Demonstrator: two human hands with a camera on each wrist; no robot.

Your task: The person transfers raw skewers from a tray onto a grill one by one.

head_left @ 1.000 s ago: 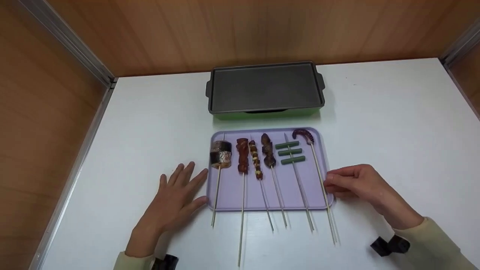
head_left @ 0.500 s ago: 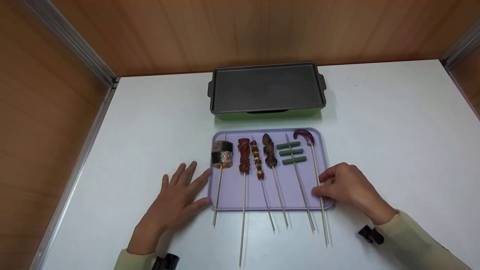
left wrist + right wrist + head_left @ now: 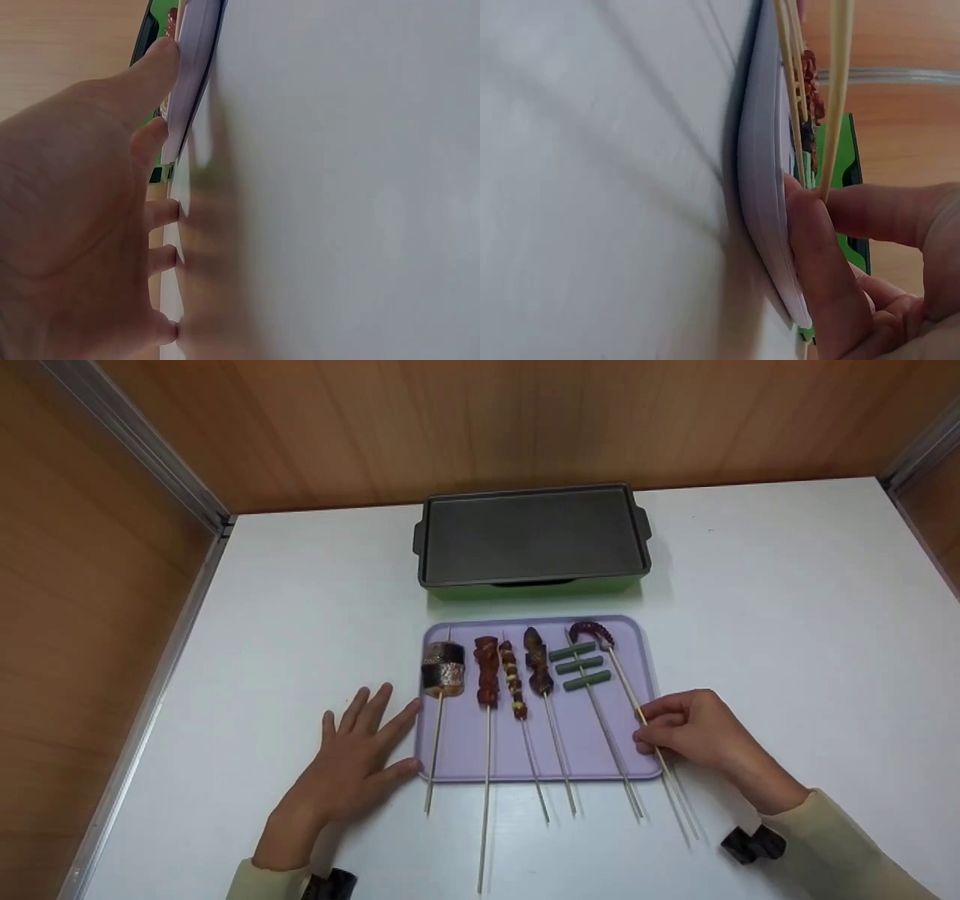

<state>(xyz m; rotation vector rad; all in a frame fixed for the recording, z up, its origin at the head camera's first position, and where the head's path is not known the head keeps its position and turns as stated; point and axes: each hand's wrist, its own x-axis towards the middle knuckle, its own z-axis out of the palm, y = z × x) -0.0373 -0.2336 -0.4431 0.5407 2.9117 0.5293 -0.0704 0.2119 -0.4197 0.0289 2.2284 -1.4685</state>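
Tentacle skewer (image 3: 627, 685) has swung, head leftward, bare end rightward. Its hook, seen only by the head camera, curls left over the tray (image 3: 491, 761); the long axis slants toward near right. Right hand (image 3: 696, 731) pinches the stick; its wrist view shows the tray's outer wall face-on. Left hand's (image 3: 349, 757) fingers are spread.

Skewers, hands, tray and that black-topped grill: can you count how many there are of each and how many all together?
Skewers: 6, counting the tentacle skewer being pinched
Hands: 2, a left hand and a right hand
Purple tray: 1
Black-topped grill: 1
Total: 10
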